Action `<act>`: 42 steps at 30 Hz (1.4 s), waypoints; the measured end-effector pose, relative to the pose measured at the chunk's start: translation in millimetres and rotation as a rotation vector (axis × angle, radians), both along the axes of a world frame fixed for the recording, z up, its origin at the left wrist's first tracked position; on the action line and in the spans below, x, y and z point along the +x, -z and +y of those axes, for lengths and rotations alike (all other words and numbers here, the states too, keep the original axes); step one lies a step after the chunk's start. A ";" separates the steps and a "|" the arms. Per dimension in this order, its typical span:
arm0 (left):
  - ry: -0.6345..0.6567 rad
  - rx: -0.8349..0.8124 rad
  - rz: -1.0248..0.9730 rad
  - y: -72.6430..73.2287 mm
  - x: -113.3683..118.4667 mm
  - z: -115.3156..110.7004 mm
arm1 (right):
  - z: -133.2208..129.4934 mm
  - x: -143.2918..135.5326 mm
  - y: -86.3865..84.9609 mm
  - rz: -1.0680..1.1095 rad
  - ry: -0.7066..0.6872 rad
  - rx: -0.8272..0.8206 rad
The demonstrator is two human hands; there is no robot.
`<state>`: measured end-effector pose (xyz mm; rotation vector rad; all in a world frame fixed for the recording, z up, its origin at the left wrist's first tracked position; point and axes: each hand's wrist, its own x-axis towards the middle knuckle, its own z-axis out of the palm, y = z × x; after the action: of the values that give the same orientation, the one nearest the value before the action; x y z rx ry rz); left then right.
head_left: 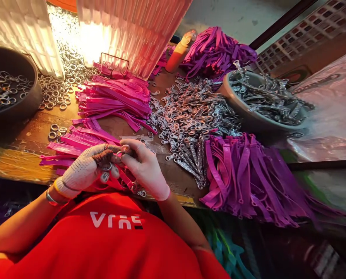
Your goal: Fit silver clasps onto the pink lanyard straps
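My left hand (87, 166), in a dotted work glove with brown-worn fingertips, is closed, and a metal ring (107, 167) shows at its fingers. My right hand (147, 166), in a thin pale glove, meets it in a pinch. Between the two sets of fingertips is a small metal ring (119, 153), partly covered. Just under the hands runs a pink strap (127, 179); whether it joins the ring is hidden. Pink straps (77, 141) lie beside and beneath my left hand. Loose metal clasps (190, 112) are heaped beyond my right hand.
A dark bowl of rings (30, 91) stands left, near spilled rings (71, 66). More pink straps (115, 97) lie ahead. To the right are a grey bowl of clasps (228, 89) and purple straps (242, 174) over the table edge. An orange bottle (174, 56) stands behind.
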<state>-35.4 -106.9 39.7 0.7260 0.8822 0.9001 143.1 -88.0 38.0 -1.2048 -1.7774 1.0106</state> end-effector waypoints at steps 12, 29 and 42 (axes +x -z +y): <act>0.056 -0.062 0.022 15.4 -0.6 -11.1 | -7.5 -6.8 13.4 -0.282 0.046 0.244; 0.040 0.052 0.375 6.2 1.6 2.2 | 20.5 -1.7 -9.8 -0.678 -0.347 0.277; 0.188 0.328 0.541 13.3 8.9 83.3 | 31.9 39.8 5.8 -0.436 0.029 0.202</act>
<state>-26.6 -23.6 26.4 1.3552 1.1273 0.6936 182.9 -56.1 32.2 -1.3896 -2.1273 0.5585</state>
